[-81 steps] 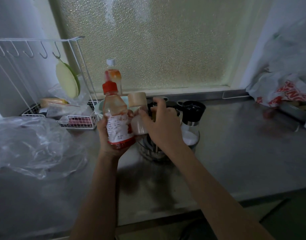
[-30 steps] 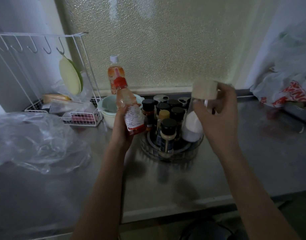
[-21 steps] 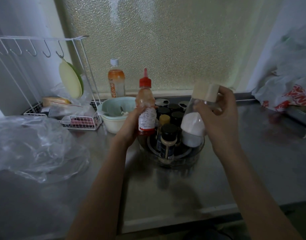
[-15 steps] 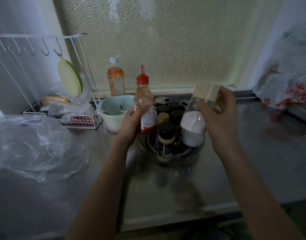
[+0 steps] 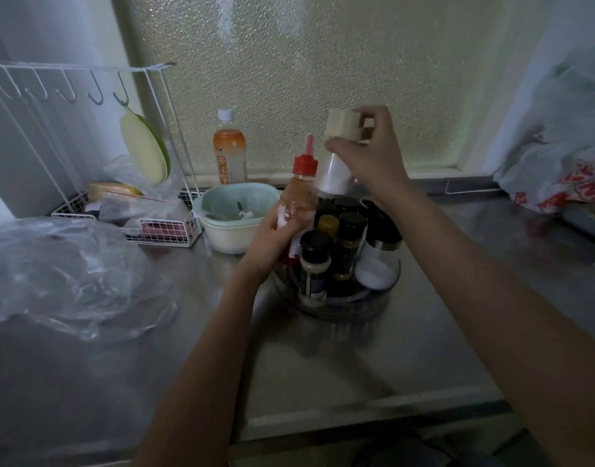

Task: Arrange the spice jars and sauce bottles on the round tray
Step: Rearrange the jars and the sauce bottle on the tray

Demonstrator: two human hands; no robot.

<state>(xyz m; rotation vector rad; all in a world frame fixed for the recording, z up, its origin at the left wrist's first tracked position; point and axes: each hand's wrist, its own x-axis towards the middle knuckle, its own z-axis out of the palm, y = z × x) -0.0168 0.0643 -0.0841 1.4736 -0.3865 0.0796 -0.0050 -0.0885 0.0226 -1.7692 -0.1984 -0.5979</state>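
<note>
red-capped sauce bottle, left hand gripping, seating at round tray 9 o'clock; right hand pinching wooden-lid jar, needing a gap.

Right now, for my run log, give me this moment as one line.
left hand: grips sauce bottle at tray edge | right hand: holds wooden-lid jar above spice jars | neither released
</note>
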